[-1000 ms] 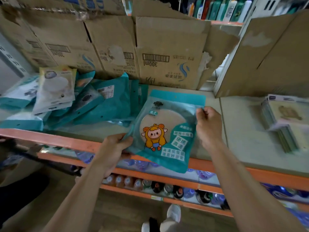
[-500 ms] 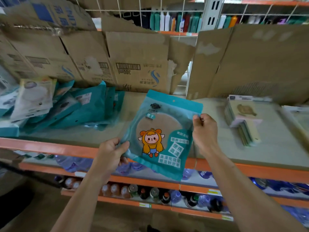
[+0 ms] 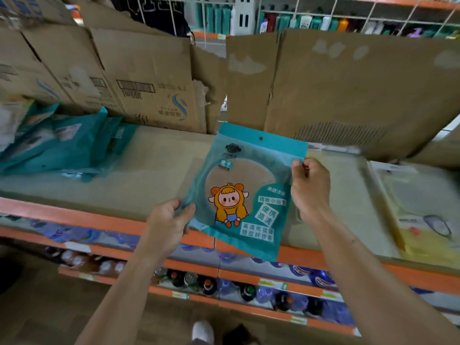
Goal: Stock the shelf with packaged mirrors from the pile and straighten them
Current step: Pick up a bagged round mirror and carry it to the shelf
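I am holding the packaged mirror (image 3: pixel 245 195) between both hands, above the shelf (image 3: pixel 149 175) front edge, tilted slightly. My left hand (image 3: pixel 169 224) is pinching its lower left edge; my right hand (image 3: pixel 310 188) is pinching its upper right edge. The pile (image 3: pixel 57 140) is lying well apart, far left.

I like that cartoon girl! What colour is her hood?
Orange-yellow hood, on the mirror packet; head view.

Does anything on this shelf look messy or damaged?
At the left of the shelf, the teal mirror packets lie in a jumbled, overlapping heap, not a row. The cardboard behind them has upside-down print and a torn right edge.
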